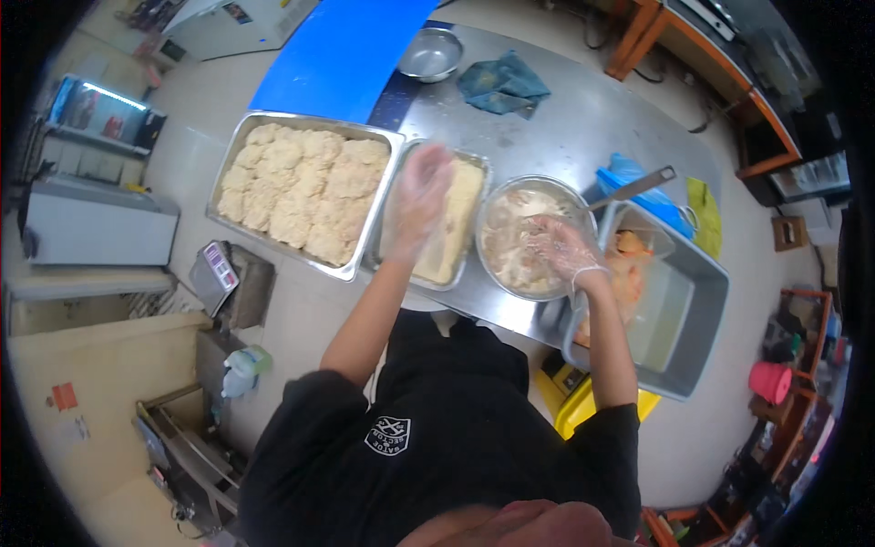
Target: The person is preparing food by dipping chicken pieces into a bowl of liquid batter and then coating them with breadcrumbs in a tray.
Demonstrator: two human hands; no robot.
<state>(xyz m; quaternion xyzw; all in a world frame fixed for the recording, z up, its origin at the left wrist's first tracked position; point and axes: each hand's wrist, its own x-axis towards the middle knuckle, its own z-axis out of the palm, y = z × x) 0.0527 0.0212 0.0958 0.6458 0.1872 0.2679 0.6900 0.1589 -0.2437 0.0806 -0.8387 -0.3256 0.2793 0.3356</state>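
Observation:
My left hand (424, 195), in a clear plastic glove and blurred by motion, is over a metal tray of pale flour-like breading (451, 219). Nothing shows in its grasp. My right hand (564, 249), gloved the same way, has its fingers at the milky batter in a round steel bowl (487, 263). Pieces that look like raw meat (513, 232) lie in that batter; whether the fingers grip one is unclear. A metal utensil handle (636, 186) leans out over the bowl's right rim. Left of the breading, a larger steel tray (352, 268) holds rows of breaded pieces (294, 184).
A grey plastic tub (683, 301) at the right holds a plastic bag of orange-tinted contents (625, 270). Behind it lie a blue plastic bag (625, 174) and a yellow-green cloth (704, 212). Farther back are a teal cloth (502, 82), a steel bowl (431, 55) and a blue board (335, 55).

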